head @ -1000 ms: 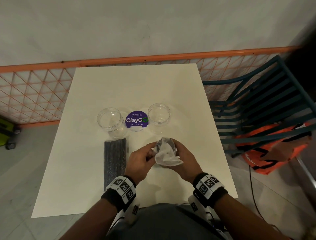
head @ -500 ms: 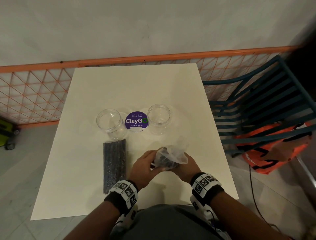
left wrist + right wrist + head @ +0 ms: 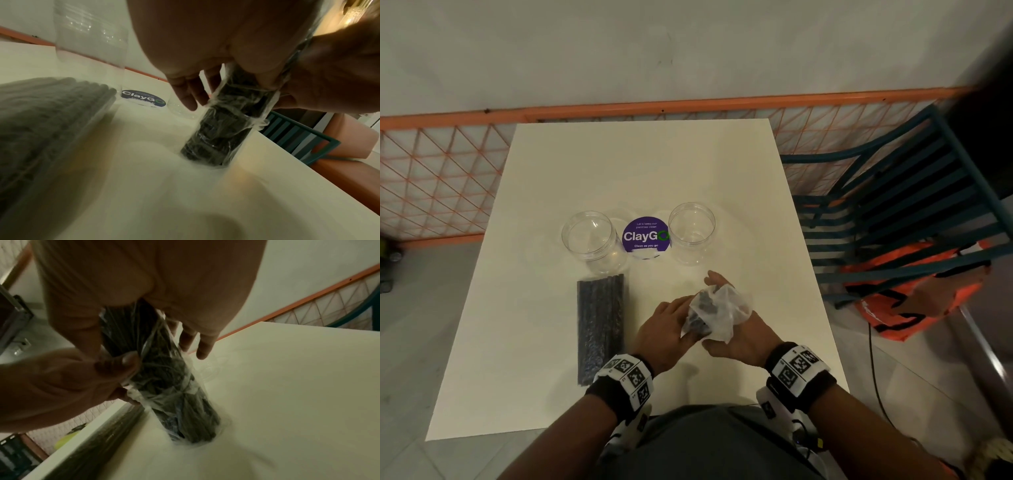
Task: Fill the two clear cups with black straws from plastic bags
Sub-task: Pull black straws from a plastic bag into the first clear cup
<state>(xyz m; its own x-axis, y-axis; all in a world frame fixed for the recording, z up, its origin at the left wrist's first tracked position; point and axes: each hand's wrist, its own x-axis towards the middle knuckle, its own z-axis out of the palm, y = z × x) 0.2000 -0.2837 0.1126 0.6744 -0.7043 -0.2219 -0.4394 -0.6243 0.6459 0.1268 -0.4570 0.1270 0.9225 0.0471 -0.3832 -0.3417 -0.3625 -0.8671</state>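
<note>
Two clear cups, the left cup [image 3: 592, 240] and the right cup [image 3: 691, 233], stand mid-table with nothing inside. A plastic bag of black straws [image 3: 710, 313] stands upright, its bottom on the table [image 3: 213, 146]. My left hand [image 3: 671, 318] pinches its loose plastic [image 3: 115, 365]. My right hand [image 3: 739, 342] holds the bag's upper part between thumb and palm, with fingers [image 3: 202, 345] stretched past it. A second bag of black straws [image 3: 601, 325] lies flat to the left, below the left cup.
A purple round ClayGo sticker [image 3: 645, 236] lies between the cups. The white table [image 3: 640, 164] has an orange mesh fence [image 3: 441, 185] behind and left. A teal slatted chair [image 3: 900, 219] with an orange bag [image 3: 914, 298] stands at the right.
Both hands have kept working the crumpled plastic top of the upright bag. My right fingers have straightened out beyond it. Cups and the flat bag have not moved.
</note>
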